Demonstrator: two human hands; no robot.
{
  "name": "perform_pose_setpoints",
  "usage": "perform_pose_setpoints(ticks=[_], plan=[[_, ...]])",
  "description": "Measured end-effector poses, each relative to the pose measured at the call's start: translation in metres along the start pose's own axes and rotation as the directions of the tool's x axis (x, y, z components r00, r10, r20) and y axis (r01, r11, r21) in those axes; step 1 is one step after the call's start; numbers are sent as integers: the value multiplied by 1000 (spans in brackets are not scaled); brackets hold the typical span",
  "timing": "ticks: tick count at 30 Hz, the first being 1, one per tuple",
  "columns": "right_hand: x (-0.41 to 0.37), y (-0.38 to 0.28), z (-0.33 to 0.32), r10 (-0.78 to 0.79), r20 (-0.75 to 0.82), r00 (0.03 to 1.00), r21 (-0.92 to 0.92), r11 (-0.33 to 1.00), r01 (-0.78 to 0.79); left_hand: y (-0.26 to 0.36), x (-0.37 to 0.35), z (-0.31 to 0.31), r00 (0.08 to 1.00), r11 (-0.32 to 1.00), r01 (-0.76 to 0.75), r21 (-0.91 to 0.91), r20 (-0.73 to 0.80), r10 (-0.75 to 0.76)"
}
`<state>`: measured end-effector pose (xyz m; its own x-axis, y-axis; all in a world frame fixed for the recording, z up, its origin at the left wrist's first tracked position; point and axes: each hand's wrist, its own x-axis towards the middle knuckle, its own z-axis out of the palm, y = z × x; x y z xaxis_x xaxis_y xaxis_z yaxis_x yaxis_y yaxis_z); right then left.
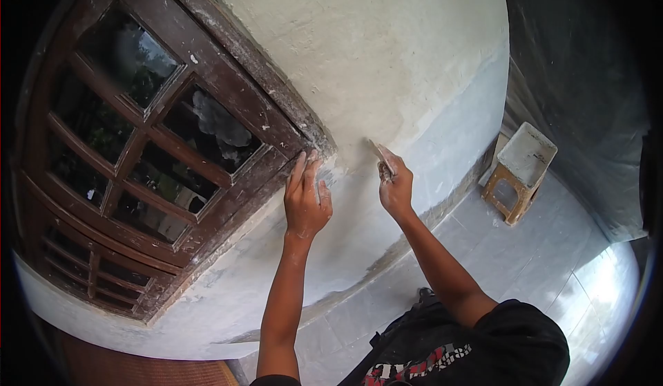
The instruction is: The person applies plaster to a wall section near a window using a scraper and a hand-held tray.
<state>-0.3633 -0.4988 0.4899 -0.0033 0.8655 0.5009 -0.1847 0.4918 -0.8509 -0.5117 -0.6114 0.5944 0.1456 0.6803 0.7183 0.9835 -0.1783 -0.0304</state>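
Head view. A thin, flat blade (pixel 379 152) is held in the right grip (pixel 397 189); the fingers are closed around it, so that much of it is hidden and only a pale strip is exposed beyond the fingers. Its visible long axis is slanted from upper left to lower right, with the far end pointed up and away from the wrist. The blade is set against or just off the wall (pixel 387 54); which of the two cannot be told. The left grip (pixel 306 196) is spread wide, with nothing seen in it; its extended fingers are laid at the lower corner (pixel 319 138) of the frame (pixel 266 78) of the window (pixel 143 137), though firm contact cannot be confirmed.

The governing relation is thus given: the corner is placed to the left of the blade, a bare stretch of wall is left between them, and the left grip is the nearer of the two to the corner. Well apart, to the right, a tub (pixel 527 154) is carried by a stool (pixel 523 194) on the tiled floor (pixel 476 237).
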Motion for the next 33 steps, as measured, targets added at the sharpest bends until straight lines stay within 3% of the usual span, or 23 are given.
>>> perform_pose_setpoints(ticks=[1,3,6,10,14,17,19,23,25,28,33], plan=[[1,2,5,-7,-12,1000,4,1000,7,-5,6,0,998,999,-46,11,35,46],[-2,4,11,-200,-72,977,-216,959,181,-16,12,-2,992,995,-101,5,78,100],[-6,1,20,-286,-118,951,-289,926,243,-33,19,-5,966,981,-189,-32,171,192],[-16,16,49,-363,-162,918,-443,858,261,-49,31,-7,876,926,-361,-109,300,377],[-25,29,91,-377,-267,887,-460,859,226,-65,31,1,835,882,-416,-219,293,466],[-45,30,114,-373,-309,875,-467,861,202,-68,33,1,834,839,-406,-364,229,503],[-59,25,119,-375,-343,861,-460,867,194,-70,36,-1,867,825,-307,-475,217,448],[-57,3,94,-428,-319,846,-536,817,211,-78,34,6,853,774,-336,-536,174,491],[-31,3,91,-401,-431,808,-492,855,162,-78,33,10,882,753,-243,-611,184,433],[-25,14,117,-304,-449,840,-402,909,114,-79,34,12,876,730,-263,-631,161,455],[-79,-3,127,-301,-299,906,-483,866,128,-77,32,16,905,722,-240,-649,119,408]])
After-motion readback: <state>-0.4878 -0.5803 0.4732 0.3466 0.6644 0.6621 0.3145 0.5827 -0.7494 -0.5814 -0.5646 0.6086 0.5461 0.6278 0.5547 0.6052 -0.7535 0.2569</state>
